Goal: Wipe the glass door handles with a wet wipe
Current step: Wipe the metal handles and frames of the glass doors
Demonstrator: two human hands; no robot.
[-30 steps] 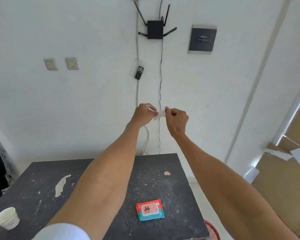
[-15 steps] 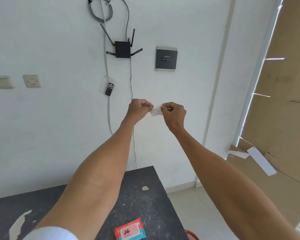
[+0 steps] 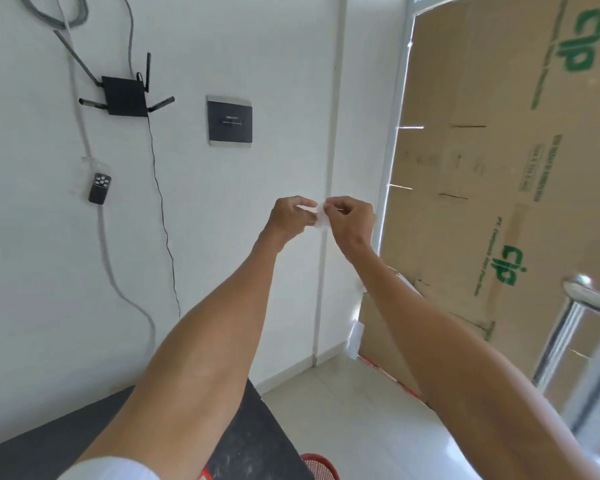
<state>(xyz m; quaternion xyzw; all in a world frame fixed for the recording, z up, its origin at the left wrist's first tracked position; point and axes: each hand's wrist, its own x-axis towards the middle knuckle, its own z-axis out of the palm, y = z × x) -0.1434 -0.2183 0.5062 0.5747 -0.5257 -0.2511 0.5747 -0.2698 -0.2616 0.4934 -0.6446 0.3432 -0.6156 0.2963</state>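
Left hand point(image 3: 290, 220) and right hand point(image 3: 350, 221) are up together, each grip pinched narrow on an edge of the small white wipe point(image 3: 321, 219) between them. The steel door handle point(image 3: 568, 327) stands well right of the grip and lower, untouched.

Both arms reach forward, left hand point(image 3: 289, 220) and right hand point(image 3: 353, 220) pinching a wet wipe point(image 3: 321, 220).

- Counter point(image 3: 257, 431) – dark, flat top at the lower left; its right corner juts out over the floor.
- Pack point(image 3: 204, 475) – on the counter at the bottom edge; only a red corner shows beside an arm.
- Floor point(image 3: 361, 427) – pale glossy tiles, right of the counter.
- Basket point(image 3: 321, 467) – red mesh, on the floor just beside the counter's right edge.
- Cardboard point(image 3: 482, 168) – big brown sheets standing on the floor at the right.
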